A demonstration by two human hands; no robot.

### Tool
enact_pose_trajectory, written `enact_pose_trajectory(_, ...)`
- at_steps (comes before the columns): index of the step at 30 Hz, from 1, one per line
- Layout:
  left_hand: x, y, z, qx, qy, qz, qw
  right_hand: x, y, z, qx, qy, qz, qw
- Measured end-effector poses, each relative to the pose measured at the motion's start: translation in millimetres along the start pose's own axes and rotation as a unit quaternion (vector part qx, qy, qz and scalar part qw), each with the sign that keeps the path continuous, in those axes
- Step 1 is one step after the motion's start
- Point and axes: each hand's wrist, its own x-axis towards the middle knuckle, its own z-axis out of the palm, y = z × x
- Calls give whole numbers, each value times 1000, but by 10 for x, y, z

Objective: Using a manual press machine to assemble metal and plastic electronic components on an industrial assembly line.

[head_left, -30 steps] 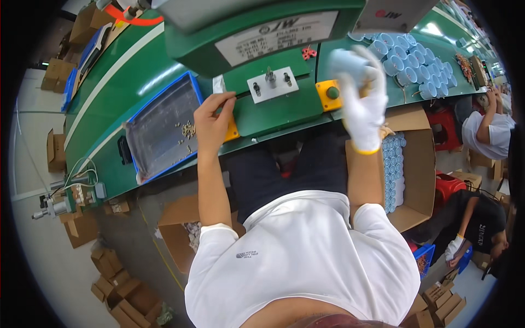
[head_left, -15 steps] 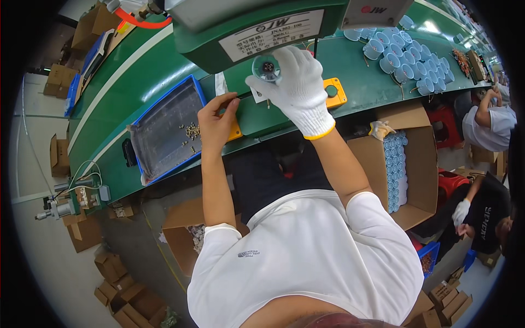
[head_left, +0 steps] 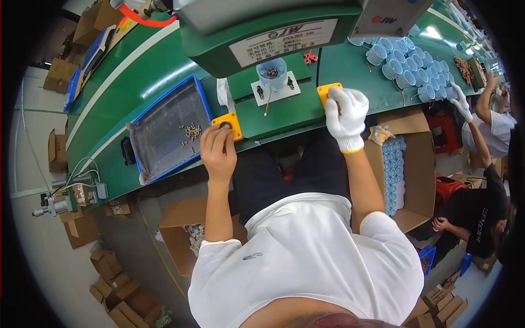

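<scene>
My bare left hand rests its fingertips on a yellow push-button box at the table's front edge; it holds nothing and its fingers are slightly apart. My right hand, in a white knit glove, lies curled over a second yellow button box, partly covering it; nothing shows in its fingers. Between the hands, a light blue plastic cup with metal parts inside stands on a white plate under the green press head. A thin wire hangs out of the cup toward me.
Left of the press lies a blue-rimmed tray with small brass pieces. Several blue cups stand at the right. Below them is a cardboard box of stacked cups. A co-worker's gloved hand reaches toward the cups.
My right hand has let go of the cup, now on the plate, and moved right and down to the button box. My left hand has moved down onto its box. The co-worker has reached up.
</scene>
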Motion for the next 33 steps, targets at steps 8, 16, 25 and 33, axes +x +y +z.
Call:
enact_pose_trajectory(8, 489, 11, -8, -69, -43, -71, 994, -332, 177, 351, 279, 214, 256, 900)
enact_pose_trajectory(16, -26, -66, 73, 36, 28, 6, 999, -63, 138, 162, -25, 57, -37, 997)
enact_pose_trajectory(25, 265, -32, 98, 49, -18, -10, 999, -180, 297, 164, 73, 69, 43, 994)
enact_pose_trajectory(33, 661, 50, 249, -85, -63, -146, 984, -340, 329, 274, 166, 97, 158, 968)
